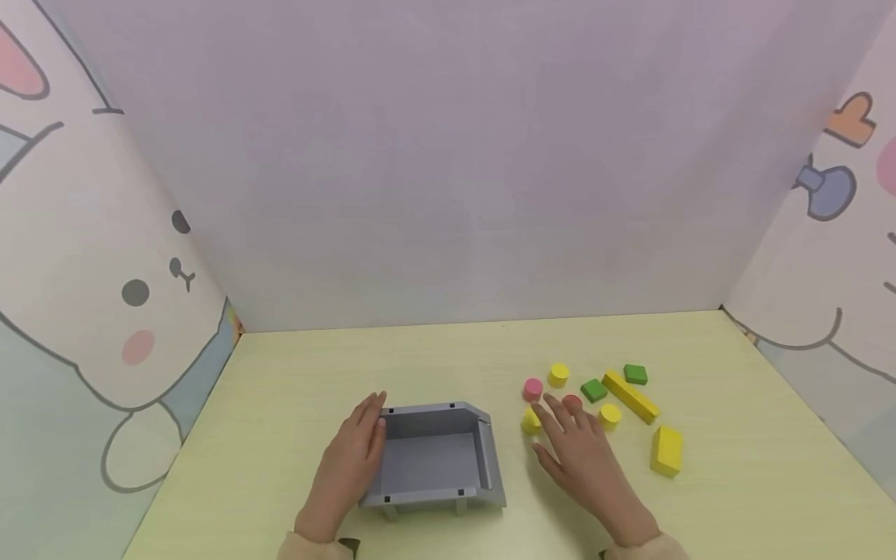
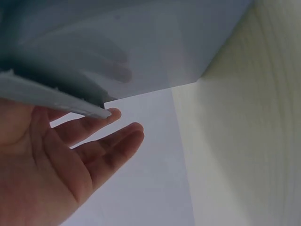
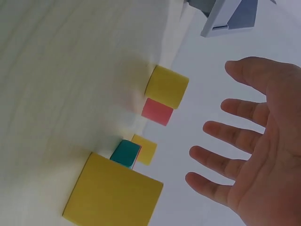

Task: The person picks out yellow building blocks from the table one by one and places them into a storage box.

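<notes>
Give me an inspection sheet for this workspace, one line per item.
Surface: pale yellow table, faintly grained.
Job's things: grey tray, open-topped; to its right, a yellow bar, two green blocks, a pink cylinder and other yellow and red pieces, some partly covered.
Clutter: nothing seen.
Grippers: left hand at the tray's left wall; right hand by the pieces, fingers spread, holding nothing.
Cables: nothing seen.
Surroundings: plain back wall; cartoon-printed side walls.

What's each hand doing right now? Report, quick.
Left hand: open, fingers along the gray tray's left side.
Right hand: open, fingers spread, holding nothing, near a yellow block.
</notes>
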The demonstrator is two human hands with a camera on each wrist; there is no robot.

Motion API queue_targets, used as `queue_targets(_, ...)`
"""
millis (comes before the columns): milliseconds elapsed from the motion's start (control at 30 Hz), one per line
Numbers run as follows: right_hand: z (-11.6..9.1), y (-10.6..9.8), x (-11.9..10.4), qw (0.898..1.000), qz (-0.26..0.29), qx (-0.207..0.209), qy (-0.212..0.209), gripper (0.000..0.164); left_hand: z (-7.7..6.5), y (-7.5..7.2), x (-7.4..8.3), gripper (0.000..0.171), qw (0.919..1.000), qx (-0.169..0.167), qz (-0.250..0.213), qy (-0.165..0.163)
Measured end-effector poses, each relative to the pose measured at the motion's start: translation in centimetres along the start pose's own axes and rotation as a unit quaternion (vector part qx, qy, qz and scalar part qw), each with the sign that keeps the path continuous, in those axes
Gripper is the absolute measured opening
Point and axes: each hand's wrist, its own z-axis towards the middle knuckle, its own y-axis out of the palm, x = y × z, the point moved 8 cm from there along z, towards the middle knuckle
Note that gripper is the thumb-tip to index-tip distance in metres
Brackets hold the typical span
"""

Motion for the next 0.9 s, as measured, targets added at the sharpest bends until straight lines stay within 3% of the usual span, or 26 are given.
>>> queue_targets(500,1.3,1.2,-0.5,0.999,0.031,-0.001,-0.015,0.051,0.2,0.6,-1.1,0.032,0.9987,0.016,-0.047,-0.005)
queue_targets(900,1.8,1.9,-0.6,0.999,0.03,-0.03,-0.002,0.043,0.3,1.4,-1.8,0.033,0.9972,-0.006,-0.069,-0.029)
